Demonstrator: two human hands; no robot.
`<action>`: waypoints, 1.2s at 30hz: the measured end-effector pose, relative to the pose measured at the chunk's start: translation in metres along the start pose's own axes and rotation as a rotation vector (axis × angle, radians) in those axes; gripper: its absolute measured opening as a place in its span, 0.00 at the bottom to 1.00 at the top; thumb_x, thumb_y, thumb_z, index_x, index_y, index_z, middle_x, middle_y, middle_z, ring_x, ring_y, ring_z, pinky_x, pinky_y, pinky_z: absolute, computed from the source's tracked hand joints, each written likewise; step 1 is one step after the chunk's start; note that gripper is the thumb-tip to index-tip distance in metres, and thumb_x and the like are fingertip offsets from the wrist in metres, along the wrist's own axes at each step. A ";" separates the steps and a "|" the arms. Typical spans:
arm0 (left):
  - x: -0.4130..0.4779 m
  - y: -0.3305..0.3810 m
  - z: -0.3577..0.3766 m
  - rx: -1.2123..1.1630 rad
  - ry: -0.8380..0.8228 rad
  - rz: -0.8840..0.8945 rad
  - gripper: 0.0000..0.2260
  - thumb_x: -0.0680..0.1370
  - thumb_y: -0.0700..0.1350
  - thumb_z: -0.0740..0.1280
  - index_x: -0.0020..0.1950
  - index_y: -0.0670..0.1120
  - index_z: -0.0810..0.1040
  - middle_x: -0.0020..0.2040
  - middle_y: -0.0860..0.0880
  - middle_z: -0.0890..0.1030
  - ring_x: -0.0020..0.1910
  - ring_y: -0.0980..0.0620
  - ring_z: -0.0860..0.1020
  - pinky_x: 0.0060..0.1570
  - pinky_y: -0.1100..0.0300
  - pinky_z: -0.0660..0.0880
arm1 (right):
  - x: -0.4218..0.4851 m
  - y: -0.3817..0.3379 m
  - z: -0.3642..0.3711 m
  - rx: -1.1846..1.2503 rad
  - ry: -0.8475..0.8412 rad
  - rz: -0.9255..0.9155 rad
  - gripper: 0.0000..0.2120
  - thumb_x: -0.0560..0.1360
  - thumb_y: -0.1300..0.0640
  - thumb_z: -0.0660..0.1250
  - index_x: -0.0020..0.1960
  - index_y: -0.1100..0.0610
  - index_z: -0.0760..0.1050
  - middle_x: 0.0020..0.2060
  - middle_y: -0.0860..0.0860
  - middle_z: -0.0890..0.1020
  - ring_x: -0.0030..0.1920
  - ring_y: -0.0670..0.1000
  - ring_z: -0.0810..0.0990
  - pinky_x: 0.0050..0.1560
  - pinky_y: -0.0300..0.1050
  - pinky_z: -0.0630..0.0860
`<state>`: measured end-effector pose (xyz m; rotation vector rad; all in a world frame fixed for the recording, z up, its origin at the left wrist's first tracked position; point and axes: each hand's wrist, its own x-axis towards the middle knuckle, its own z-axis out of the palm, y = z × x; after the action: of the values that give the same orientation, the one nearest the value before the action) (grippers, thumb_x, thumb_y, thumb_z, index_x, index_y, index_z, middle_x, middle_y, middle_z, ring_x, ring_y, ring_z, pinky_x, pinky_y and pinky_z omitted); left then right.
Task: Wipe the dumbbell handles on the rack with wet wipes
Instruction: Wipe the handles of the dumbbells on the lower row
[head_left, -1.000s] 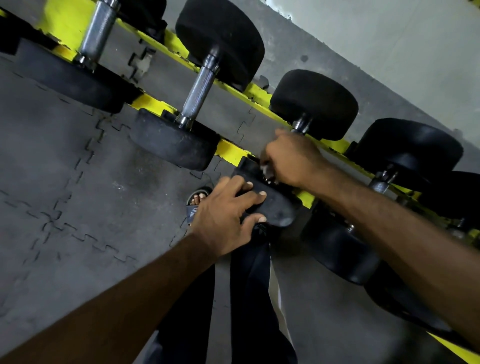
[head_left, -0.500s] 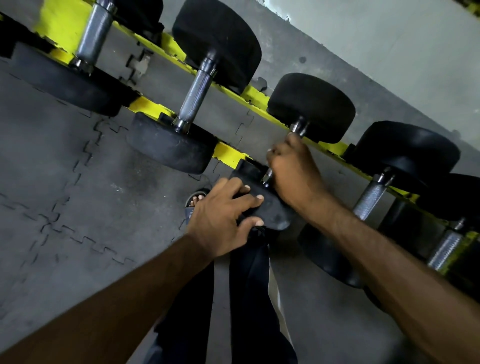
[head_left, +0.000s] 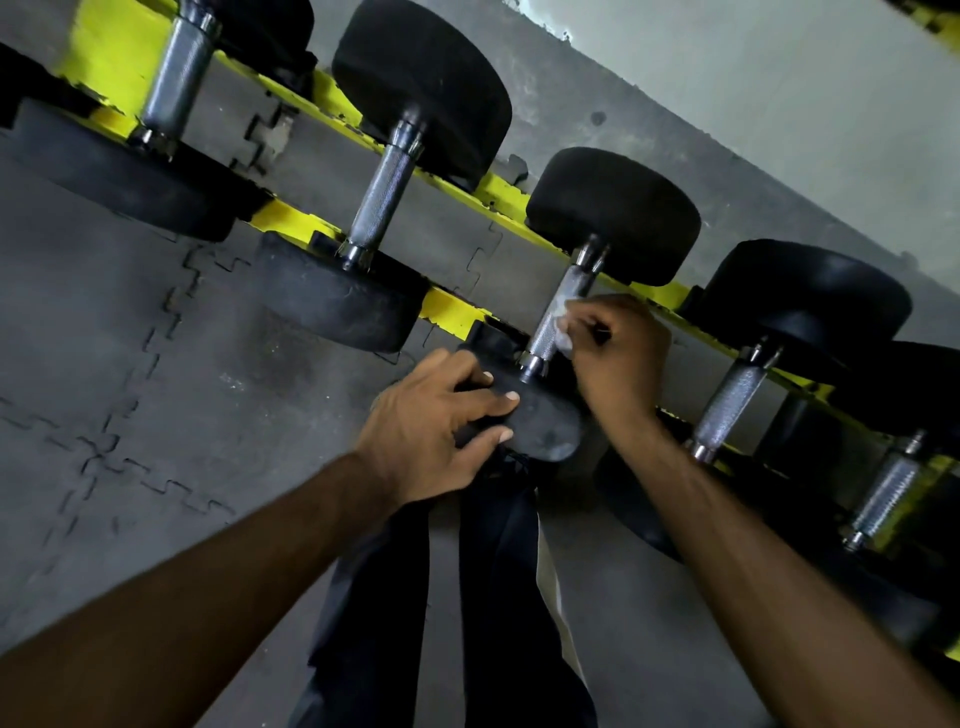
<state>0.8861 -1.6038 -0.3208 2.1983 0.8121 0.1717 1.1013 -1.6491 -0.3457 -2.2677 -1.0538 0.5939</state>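
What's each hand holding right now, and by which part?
Left hand grips the dumbbell by its near rubber head, fingers curled over its edge. Right hand pinches a white wipe against the side of that dumbbell's handle.

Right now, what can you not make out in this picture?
Head view:
- Most of the wet wipe, bunched inside the right hand against the handle.
- Face of the near weight, partly under the gripping left hand.
- Far end of the leftmost dumbbell, cut by the top edge.
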 end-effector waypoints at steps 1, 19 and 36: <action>0.002 -0.001 -0.001 -0.009 0.004 0.003 0.13 0.75 0.53 0.71 0.57 0.52 0.84 0.49 0.52 0.75 0.49 0.51 0.74 0.37 0.52 0.78 | 0.007 0.002 0.004 0.128 0.075 0.124 0.06 0.72 0.63 0.73 0.48 0.57 0.85 0.44 0.49 0.84 0.43 0.42 0.80 0.44 0.28 0.72; 0.006 0.004 -0.001 -0.022 0.046 -0.001 0.08 0.75 0.49 0.73 0.51 0.48 0.85 0.43 0.52 0.75 0.44 0.50 0.74 0.34 0.51 0.76 | 0.024 0.010 0.011 0.949 -0.090 0.973 0.10 0.76 0.68 0.68 0.45 0.54 0.80 0.37 0.48 0.84 0.35 0.45 0.82 0.37 0.39 0.80; 0.004 0.007 0.000 -0.022 0.058 -0.011 0.09 0.74 0.48 0.73 0.52 0.48 0.85 0.45 0.51 0.76 0.45 0.49 0.74 0.36 0.51 0.77 | 0.045 0.019 0.008 1.115 -0.241 1.145 0.08 0.81 0.64 0.61 0.44 0.58 0.75 0.27 0.52 0.82 0.39 0.50 0.78 0.39 0.42 0.78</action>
<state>0.8928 -1.6042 -0.3163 2.1766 0.8505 0.2380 1.1335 -1.6212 -0.3716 -1.5299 0.5950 1.4392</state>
